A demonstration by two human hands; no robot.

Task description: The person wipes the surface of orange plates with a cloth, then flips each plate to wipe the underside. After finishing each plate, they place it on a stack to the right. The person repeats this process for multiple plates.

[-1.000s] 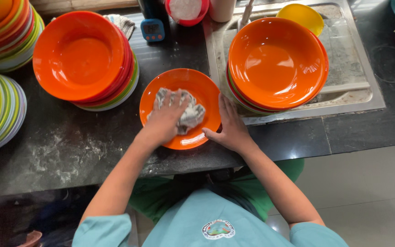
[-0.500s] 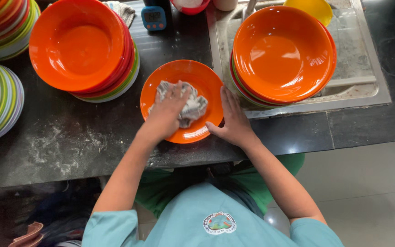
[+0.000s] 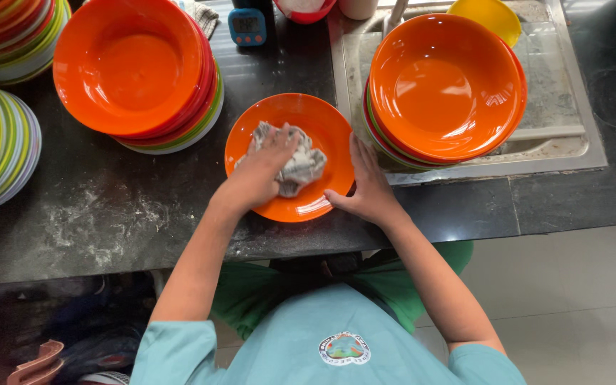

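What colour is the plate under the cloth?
Orange. The plate, wiped with a grey-white cloth, shows best in the head view.

Head camera looks steeply down, close over the counter (image 3: 73,214).

Bare countertop (image 3: 94,214) left of plate (image 3: 322,125) – open; plate stacks (image 3: 137,71) behind, sink stack (image 3: 443,85) right – blocked.

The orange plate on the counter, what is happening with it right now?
A person presses a crumpled grey cloth into the orange plate with the left hand, wiping it on the dark counter. The right hand steadies the plate's rim. Stacks of orange plates stand beside it, one by the sink.
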